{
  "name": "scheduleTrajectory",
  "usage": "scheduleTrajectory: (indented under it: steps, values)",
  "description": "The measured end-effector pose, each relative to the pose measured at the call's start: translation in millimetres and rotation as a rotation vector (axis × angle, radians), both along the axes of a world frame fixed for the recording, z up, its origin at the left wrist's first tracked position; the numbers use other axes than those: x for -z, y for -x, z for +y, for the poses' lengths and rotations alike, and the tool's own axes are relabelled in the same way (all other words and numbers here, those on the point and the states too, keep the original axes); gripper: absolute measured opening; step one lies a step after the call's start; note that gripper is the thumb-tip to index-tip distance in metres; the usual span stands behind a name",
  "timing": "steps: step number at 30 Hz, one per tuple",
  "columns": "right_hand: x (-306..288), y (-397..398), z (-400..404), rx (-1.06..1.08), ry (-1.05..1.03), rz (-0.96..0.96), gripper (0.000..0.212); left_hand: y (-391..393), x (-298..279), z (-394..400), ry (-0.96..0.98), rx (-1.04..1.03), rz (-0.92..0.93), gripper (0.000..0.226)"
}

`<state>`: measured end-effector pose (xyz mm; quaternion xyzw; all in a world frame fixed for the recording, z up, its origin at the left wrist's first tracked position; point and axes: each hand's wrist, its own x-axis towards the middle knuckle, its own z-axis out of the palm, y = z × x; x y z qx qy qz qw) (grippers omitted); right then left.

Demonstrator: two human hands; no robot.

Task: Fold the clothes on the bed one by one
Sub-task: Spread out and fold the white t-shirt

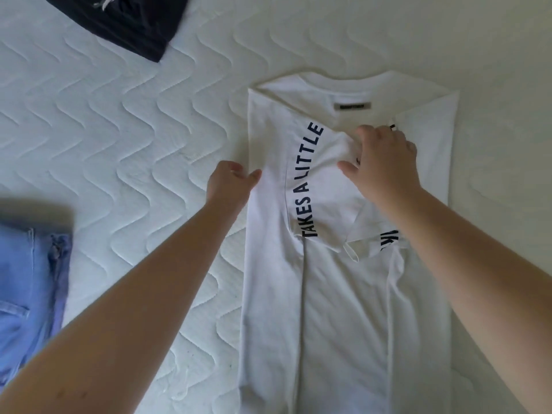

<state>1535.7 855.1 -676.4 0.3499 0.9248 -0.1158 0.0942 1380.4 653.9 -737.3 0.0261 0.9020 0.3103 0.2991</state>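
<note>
Head view: white T-shirt (343,294), sides folded inward, lettered sleeves on top, flat on quilted white bed (125,138); left hand (230,183) fingers curled, pinching the shirt's left folded edge; right hand (385,162) gripping the folded-in sleeve cloth; dark garment (128,22) far corner; blue jeans (27,282) at left edge.

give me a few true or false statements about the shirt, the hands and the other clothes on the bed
1. The white t-shirt has both sleeves folded inward. True.
2. The right hand lies flat on the mattress. False: it grips a folded sleeve.
3. The left hand is at the shirt's left edge. True.
4. The dark garment lies on top of the shirt. False: it lies apart, at the far left.
5. The blue jeans lie left of the shirt. True.
</note>
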Motion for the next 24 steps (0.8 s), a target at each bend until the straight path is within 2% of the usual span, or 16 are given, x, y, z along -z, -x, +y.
scheduleTrajectory:
  steps: [1,3,5,7,9,13,15,20,24]
  values:
    - [-1.3,-7.5,-10.4,0.022,0.009,0.068,0.042,-12.9,1.7,-9.9,0.019,0.013,-0.002,0.03]
    - [-1.4,-22.7,-38.9,0.09,0.171,0.13,0.026,-33.6,2.7,-26.7,0.038,0.047,-0.007,0.031]
    - [2.9,-38.9,-74.4,0.136,0.354,0.041,0.032,-48.0,1.0,-39.8,0.058,0.104,-0.01,0.037]
    - [16.2,-55.7,-109.4,0.11,0.456,-0.079,0.04,-57.6,-2.0,-48.9,0.112,0.181,-0.021,0.03]
    - [28.6,-68.6,-137.3,0.152,0.533,-0.097,0.04,-63.4,-3.6,-57.4,0.156,0.221,-0.044,0.024]
    - [43.8,-78.8,-164.0,0.476,0.833,0.109,0.026,-76.7,-5.1,-73.2,-0.01,0.015,-0.182,0.026]
    - [46.9,-81.6,-173.6,0.523,0.822,0.123,0.025,-86.6,-6.2,-82.7,-0.043,0.017,-0.197,0.031]
    - [45.2,-91.7,-193.9,0.467,0.866,0.107,0.024,-126.4,-8.3,-117.2,-0.05,0.153,-0.245,0.034]
    - [46.5,-108.9,-212.1,0.479,0.844,0.132,0.039,-159.1,-7.9,-152.5,-0.114,0.0,-0.333,0.039]
